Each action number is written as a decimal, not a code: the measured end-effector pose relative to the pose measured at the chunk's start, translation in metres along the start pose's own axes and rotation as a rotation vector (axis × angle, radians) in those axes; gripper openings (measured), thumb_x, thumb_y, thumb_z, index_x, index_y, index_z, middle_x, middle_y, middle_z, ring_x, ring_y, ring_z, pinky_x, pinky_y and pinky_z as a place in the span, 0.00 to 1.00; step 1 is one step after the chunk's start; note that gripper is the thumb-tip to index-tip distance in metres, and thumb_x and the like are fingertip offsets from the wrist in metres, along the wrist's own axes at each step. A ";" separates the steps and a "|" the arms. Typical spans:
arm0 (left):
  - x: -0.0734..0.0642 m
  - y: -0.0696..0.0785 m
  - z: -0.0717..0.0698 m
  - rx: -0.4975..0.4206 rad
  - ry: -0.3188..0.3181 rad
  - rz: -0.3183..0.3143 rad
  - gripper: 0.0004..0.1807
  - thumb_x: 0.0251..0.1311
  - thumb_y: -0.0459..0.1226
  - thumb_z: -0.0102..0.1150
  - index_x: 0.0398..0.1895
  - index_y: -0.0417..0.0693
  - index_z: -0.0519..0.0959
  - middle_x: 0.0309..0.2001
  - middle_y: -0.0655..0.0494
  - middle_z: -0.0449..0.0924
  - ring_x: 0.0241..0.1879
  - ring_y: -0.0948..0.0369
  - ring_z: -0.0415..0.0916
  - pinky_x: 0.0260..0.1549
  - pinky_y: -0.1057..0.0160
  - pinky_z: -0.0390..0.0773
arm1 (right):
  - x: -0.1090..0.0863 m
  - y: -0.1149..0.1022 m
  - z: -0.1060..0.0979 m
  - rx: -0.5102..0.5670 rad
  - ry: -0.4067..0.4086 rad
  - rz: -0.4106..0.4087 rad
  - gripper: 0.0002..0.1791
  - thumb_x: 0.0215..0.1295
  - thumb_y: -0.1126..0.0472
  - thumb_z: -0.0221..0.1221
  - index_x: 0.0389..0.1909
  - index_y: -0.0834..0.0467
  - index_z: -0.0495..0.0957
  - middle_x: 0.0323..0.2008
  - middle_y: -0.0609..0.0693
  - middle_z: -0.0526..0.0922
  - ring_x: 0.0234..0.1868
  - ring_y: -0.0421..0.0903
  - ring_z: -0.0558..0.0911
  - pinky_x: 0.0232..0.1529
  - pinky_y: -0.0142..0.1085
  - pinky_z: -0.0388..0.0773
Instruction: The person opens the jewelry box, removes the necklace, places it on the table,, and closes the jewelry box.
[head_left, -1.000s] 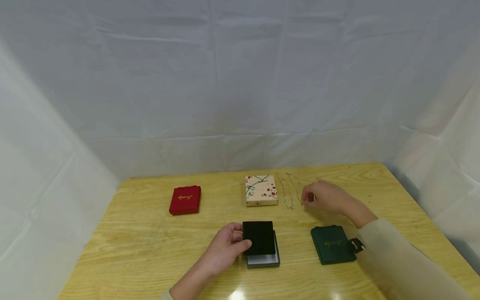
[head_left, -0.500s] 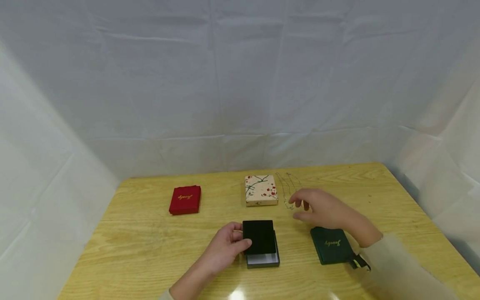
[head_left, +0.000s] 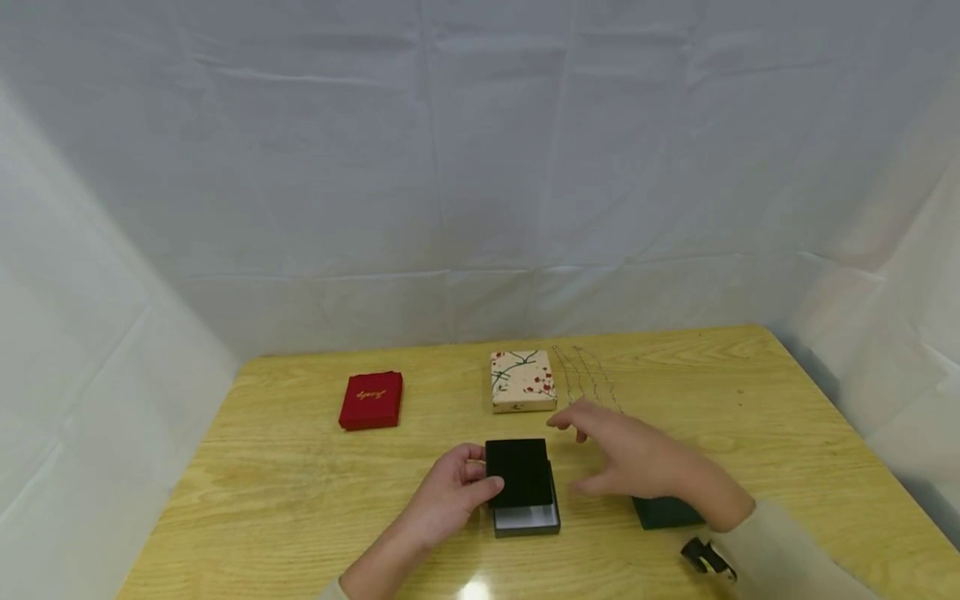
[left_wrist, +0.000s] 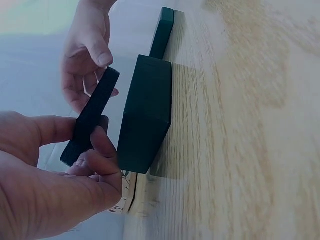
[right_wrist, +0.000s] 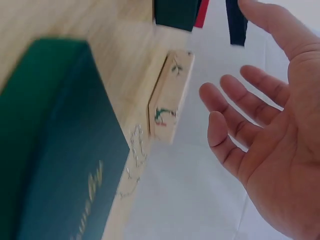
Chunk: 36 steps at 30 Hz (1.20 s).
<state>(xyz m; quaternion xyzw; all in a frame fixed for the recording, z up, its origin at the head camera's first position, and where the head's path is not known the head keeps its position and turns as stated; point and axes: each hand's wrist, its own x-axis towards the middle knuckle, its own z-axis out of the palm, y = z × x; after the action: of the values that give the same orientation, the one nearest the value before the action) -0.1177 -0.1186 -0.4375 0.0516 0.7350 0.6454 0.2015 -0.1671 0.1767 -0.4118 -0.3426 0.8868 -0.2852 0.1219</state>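
Note:
My left hand (head_left: 448, 493) pinches a thin black square pad (head_left: 517, 472) between thumb and fingers. The pad is above a dark green box base (head_left: 527, 529) whose pale inside shows at the near edge. In the left wrist view the pad (left_wrist: 92, 115) is tilted and apart from the base (left_wrist: 145, 115). My right hand (head_left: 637, 458) is just right of the pad, fingers spread and holding nothing. It partly hides a green lid (head_left: 663, 512); gold lettering marks that lid (right_wrist: 75, 150) in the right wrist view. Whether the right thumb touches the pad, I cannot tell.
Behind the base lies a cream box (head_left: 523, 382) with a floral print. Several thin silver chains (head_left: 581, 371) lie beside it on the wooden table (head_left: 285, 500). A red jewelry box (head_left: 371, 400) is at the back left. White cloth (head_left: 480, 167) hangs behind.
My right hand has left the chains and come nearer and leftward, toward the pad, its fingers opening out. The chains now lie farther apart. My left hand and the pad have barely moved.

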 end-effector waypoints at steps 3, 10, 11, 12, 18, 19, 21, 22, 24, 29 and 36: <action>0.001 0.000 0.000 -0.008 -0.006 0.000 0.21 0.73 0.32 0.62 0.62 0.29 0.70 0.46 0.46 0.88 0.43 0.57 0.82 0.43 0.56 0.79 | -0.001 -0.006 0.007 -0.002 0.004 -0.010 0.45 0.60 0.49 0.78 0.75 0.52 0.69 0.67 0.49 0.74 0.58 0.49 0.78 0.56 0.47 0.81; 0.002 0.000 0.001 -0.025 -0.024 -0.004 0.21 0.73 0.32 0.62 0.62 0.29 0.70 0.46 0.44 0.89 0.43 0.56 0.84 0.44 0.56 0.79 | 0.000 -0.014 0.024 0.018 0.001 -0.015 0.50 0.58 0.41 0.78 0.78 0.44 0.64 0.71 0.40 0.67 0.62 0.44 0.77 0.59 0.46 0.80; 0.002 0.000 0.001 -0.033 -0.026 -0.002 0.21 0.73 0.31 0.61 0.62 0.29 0.70 0.46 0.43 0.89 0.43 0.55 0.85 0.45 0.56 0.80 | 0.001 -0.015 0.025 0.016 0.005 -0.018 0.50 0.58 0.41 0.78 0.78 0.44 0.63 0.71 0.40 0.66 0.62 0.43 0.77 0.60 0.46 0.80; 0.002 0.000 0.002 -0.038 -0.028 -0.001 0.20 0.73 0.31 0.61 0.62 0.28 0.70 0.46 0.43 0.88 0.43 0.55 0.85 0.46 0.55 0.80 | 0.001 -0.015 0.027 0.012 0.009 -0.022 0.50 0.58 0.40 0.78 0.78 0.44 0.63 0.71 0.40 0.66 0.63 0.43 0.76 0.60 0.46 0.80; 0.000 0.002 0.005 -0.051 -0.024 0.008 0.20 0.72 0.31 0.62 0.60 0.28 0.70 0.45 0.43 0.88 0.43 0.54 0.86 0.48 0.56 0.82 | 0.002 -0.017 0.033 0.005 0.047 -0.043 0.46 0.61 0.41 0.76 0.76 0.47 0.66 0.71 0.40 0.66 0.65 0.39 0.74 0.62 0.45 0.79; -0.001 0.002 0.006 -0.051 -0.024 0.007 0.20 0.71 0.31 0.62 0.60 0.28 0.70 0.45 0.44 0.88 0.43 0.54 0.86 0.48 0.55 0.82 | 0.002 -0.017 0.034 0.006 0.052 -0.044 0.45 0.61 0.41 0.76 0.75 0.47 0.67 0.71 0.40 0.66 0.65 0.39 0.74 0.62 0.46 0.79; -0.001 0.003 0.006 -0.043 -0.022 0.005 0.21 0.71 0.31 0.62 0.61 0.28 0.70 0.45 0.44 0.88 0.43 0.54 0.86 0.48 0.55 0.82 | 0.002 -0.017 0.034 0.005 0.055 -0.046 0.43 0.62 0.41 0.76 0.74 0.46 0.68 0.71 0.39 0.67 0.65 0.39 0.74 0.62 0.45 0.79; -0.001 0.003 0.005 -0.034 -0.017 0.004 0.22 0.71 0.32 0.63 0.61 0.28 0.70 0.45 0.45 0.88 0.43 0.55 0.85 0.48 0.54 0.82 | 0.002 -0.017 0.034 0.006 0.056 -0.049 0.42 0.62 0.41 0.75 0.74 0.47 0.69 0.70 0.39 0.67 0.65 0.39 0.74 0.62 0.45 0.79; -0.001 0.003 0.005 -0.004 0.002 0.007 0.24 0.72 0.33 0.64 0.63 0.28 0.69 0.45 0.47 0.87 0.42 0.55 0.84 0.47 0.52 0.82 | 0.001 -0.016 0.033 0.010 0.056 -0.050 0.41 0.63 0.41 0.75 0.74 0.47 0.69 0.70 0.38 0.67 0.64 0.39 0.74 0.62 0.45 0.79; -0.002 0.003 0.002 0.091 0.065 0.027 0.26 0.71 0.38 0.68 0.64 0.33 0.71 0.46 0.48 0.81 0.41 0.55 0.78 0.39 0.55 0.81 | -0.001 -0.014 0.031 0.020 0.050 -0.053 0.39 0.64 0.43 0.75 0.73 0.46 0.70 0.68 0.37 0.68 0.63 0.38 0.75 0.61 0.44 0.80; -0.003 0.003 -0.005 0.302 0.089 0.082 0.33 0.65 0.39 0.74 0.68 0.40 0.71 0.58 0.47 0.77 0.45 0.53 0.75 0.34 0.59 0.80 | -0.006 -0.013 0.027 -0.001 0.039 -0.041 0.38 0.65 0.40 0.73 0.72 0.45 0.72 0.66 0.36 0.69 0.62 0.38 0.75 0.61 0.46 0.80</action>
<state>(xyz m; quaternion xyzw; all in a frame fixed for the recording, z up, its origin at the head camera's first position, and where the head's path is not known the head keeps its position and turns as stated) -0.1174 -0.1238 -0.4336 0.0828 0.8292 0.5368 0.1323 -0.1451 0.1616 -0.4261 -0.3552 0.8819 -0.2939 0.0984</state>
